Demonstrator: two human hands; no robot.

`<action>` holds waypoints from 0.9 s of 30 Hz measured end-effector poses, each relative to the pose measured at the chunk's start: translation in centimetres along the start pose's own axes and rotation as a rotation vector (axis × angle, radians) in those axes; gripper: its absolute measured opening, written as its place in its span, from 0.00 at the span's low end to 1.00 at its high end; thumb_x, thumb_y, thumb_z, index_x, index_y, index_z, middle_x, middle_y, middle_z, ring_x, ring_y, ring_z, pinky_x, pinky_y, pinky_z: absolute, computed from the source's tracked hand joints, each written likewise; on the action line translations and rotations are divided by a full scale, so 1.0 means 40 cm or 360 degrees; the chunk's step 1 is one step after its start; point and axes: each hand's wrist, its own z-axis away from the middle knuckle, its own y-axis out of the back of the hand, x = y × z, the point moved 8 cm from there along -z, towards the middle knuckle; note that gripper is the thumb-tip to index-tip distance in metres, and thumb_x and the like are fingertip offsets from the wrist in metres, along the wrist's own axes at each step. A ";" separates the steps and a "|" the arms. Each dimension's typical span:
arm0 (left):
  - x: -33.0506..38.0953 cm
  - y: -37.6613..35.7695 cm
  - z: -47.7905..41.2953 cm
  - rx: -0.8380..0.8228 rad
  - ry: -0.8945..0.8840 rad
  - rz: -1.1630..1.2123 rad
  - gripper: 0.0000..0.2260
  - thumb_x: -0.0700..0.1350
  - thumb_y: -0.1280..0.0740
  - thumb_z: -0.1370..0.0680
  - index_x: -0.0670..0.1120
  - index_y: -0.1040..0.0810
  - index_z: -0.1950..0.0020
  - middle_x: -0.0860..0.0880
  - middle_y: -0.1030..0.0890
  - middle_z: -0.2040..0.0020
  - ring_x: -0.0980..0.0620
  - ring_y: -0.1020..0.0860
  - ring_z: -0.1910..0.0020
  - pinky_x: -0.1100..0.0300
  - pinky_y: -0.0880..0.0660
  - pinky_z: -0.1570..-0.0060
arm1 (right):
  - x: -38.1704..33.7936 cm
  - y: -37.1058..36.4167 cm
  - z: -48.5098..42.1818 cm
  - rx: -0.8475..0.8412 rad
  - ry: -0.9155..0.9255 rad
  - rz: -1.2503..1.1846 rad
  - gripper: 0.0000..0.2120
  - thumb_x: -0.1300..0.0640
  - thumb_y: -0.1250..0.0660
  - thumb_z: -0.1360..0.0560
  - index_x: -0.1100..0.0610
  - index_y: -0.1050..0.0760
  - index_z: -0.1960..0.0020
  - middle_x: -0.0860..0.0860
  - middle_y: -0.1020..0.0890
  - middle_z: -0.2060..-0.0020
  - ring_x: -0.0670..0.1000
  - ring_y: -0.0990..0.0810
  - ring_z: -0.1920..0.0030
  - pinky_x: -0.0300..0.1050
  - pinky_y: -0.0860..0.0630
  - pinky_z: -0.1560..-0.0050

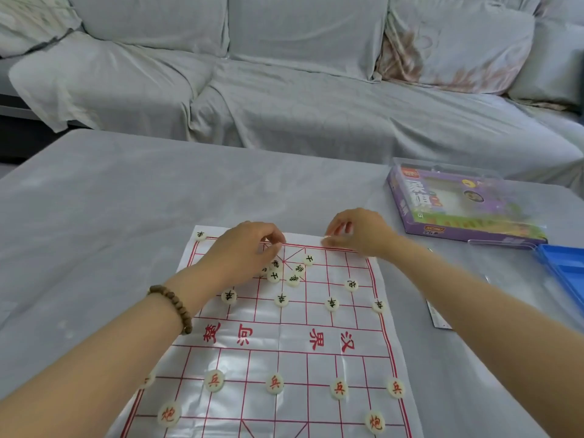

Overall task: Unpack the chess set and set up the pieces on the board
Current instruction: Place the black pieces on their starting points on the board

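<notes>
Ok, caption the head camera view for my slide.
Right hand pinches a xiangqi piece at the far edge of the board; left hand over clustered pieces.

Chess board sheet (284,336): glossy white, red grid lines, red border, red characters across the middle band.
Far pieces (281,300): cream-white discs, black characters.
Near pieces (274,383): same cream-white, red characters.
Bead bracelet (172,303): brown, wood-toned.
Game box (464,210): purple sides, green and yellow picture on the face, small red label at a corner.
Plastic tray (565,273): bright blue.
Table cover (110,200): plain pale grey.
Sofa cover (284,105): pale grey-green, faint check pattern.
Cushion (455,45): pale grey, faded pink-brown floral print.
</notes>
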 end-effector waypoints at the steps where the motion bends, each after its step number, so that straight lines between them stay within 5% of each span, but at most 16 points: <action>1: 0.010 -0.003 -0.002 -0.0005 -0.0015 0.0010 0.08 0.50 0.39 0.20 0.54 0.24 0.43 0.60 0.24 0.47 0.59 0.28 0.44 0.61 0.31 0.46 | 0.011 0.005 0.006 -0.0037 0.0004 -0.0056 0.13 0.43 0.30 0.30 0.49 0.20 0.52 0.43 0.20 0.56 0.45 0.24 0.55 0.46 0.27 0.45; 5: 0.047 -0.041 -0.006 -0.0181 -0.0086 0.0027 0.17 0.58 0.47 0.20 0.55 0.25 0.38 0.58 0.24 0.40 0.57 0.28 0.40 0.57 0.31 0.41 | 0.007 0.002 0.025 -0.0196 0.0074 -0.0163 0.12 0.49 0.30 0.28 0.46 0.21 0.45 0.46 0.21 0.50 0.47 0.25 0.49 0.46 0.27 0.42; 11: 0.065 -0.078 -0.008 -0.0326 -0.0005 0.0059 0.32 0.67 0.57 0.26 0.55 0.30 0.31 0.57 0.27 0.33 0.54 0.30 0.34 0.53 0.34 0.33 | 0.023 0.012 0.045 -0.0082 0.0075 -0.0022 0.09 0.48 0.27 0.31 0.47 0.19 0.51 0.44 0.21 0.51 0.45 0.26 0.51 0.43 0.29 0.45; 17: 0.042 -0.092 -0.018 -0.0350 -0.0018 -0.0091 0.50 0.78 0.68 0.40 0.54 0.30 0.34 0.55 0.25 0.44 0.51 0.28 0.40 0.53 0.31 0.39 | 0.042 0.024 0.079 0.0032 0.0081 0.0085 0.14 0.44 0.28 0.32 0.48 0.20 0.49 0.45 0.23 0.51 0.44 0.28 0.51 0.43 0.32 0.43; 20: 0.039 -0.099 -0.024 -0.0346 -0.0072 -0.0130 0.48 0.77 0.68 0.38 0.55 0.33 0.30 0.53 0.28 0.35 0.51 0.32 0.34 0.50 0.34 0.34 | 0.044 0.021 0.086 0.0055 0.0096 0.0042 0.13 0.44 0.29 0.31 0.46 0.20 0.48 0.46 0.22 0.49 0.45 0.27 0.50 0.46 0.31 0.42; 27: 0.036 -0.100 -0.024 -0.0322 -0.0100 -0.0121 0.42 0.75 0.66 0.33 0.49 0.31 0.38 0.49 0.26 0.38 0.48 0.30 0.37 0.49 0.34 0.37 | 0.053 0.020 0.086 0.0062 0.0094 -0.0004 0.10 0.46 0.29 0.30 0.45 0.20 0.49 0.45 0.22 0.49 0.45 0.26 0.51 0.47 0.30 0.42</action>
